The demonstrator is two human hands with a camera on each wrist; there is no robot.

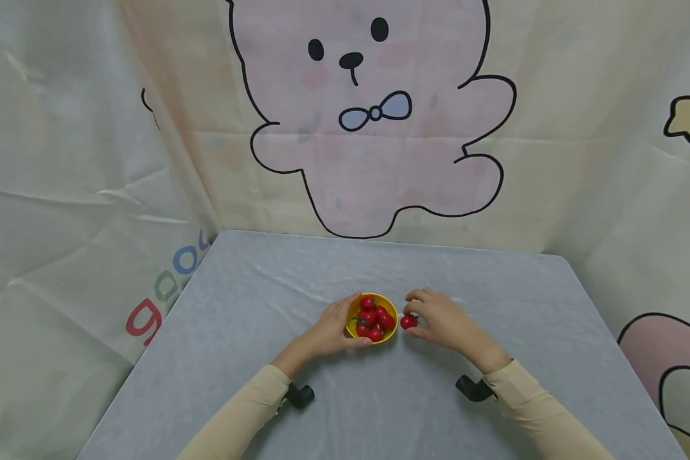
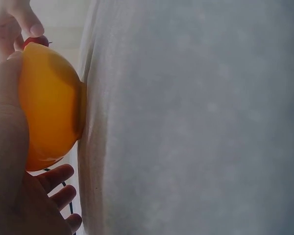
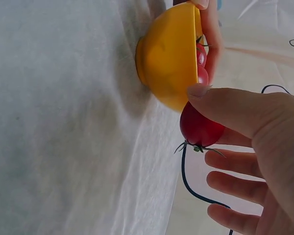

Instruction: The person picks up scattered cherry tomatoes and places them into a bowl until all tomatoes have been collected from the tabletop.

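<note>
A yellow bowl (image 1: 392, 331) with several red cherry tomatoes (image 1: 370, 317) in it stands upright on the table. My left hand (image 1: 333, 326) grips the bowl from its left side, thumb at the near rim and fingers round the far rim; in the left wrist view the bowl's outer wall (image 2: 51, 107) fills the space between thumb and fingers. Just right of the rim, my right hand (image 1: 444, 319) pinches a single cherry tomato (image 3: 200, 126) between thumb and forefinger. Its green stem points away from the bowl, and the other fingers are spread loosely.
A grey cloth covers the table (image 1: 253, 268). Behind it hangs a curtain (image 1: 563, 128) printed with a pink bear, and light fabric walls rise at both sides. Dark wrist cameras (image 1: 474, 388) sit under both sleeves.
</note>
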